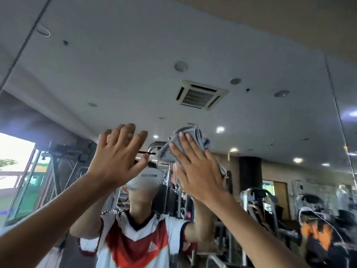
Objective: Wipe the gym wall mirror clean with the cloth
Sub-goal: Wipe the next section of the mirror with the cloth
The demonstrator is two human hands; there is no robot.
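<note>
Grey cloth [193,133], crumpled into a loose wad, is being pressed against a large wall mirror [135,64] by the person's right hand [195,171]. That hand is lying flat over the cloth with fingers straight and slightly spread, pushing rather than gripping. The cloth is sticking out above and to the left of the fingertips. It is sitting high on the glass, just right of centre, with both arms reaching upward.

The left hand [114,159] is raised just to the left of the cloth, open wide, fingers straight and fanned, holding nothing. It is at or very near the glass; whether it is touching cannot be told.

The mirror is reflecting a white ceiling with an air vent [201,94], gym machines [257,200], and the person's own red and white shirt [139,238]. What appear to be pale streaks [316,217] are showing on the glass at the lower right.

Likely risks: since only flat pressure is pinning the cloth, it could slip out from under the palm and drop if that pressure eases mid-stroke. The bare left hand, if it is resting on the glass, would be leaving fresh prints. The bunched cloth is probably meeting the glass unevenly, so it may be smearing rather than clearing.
</note>
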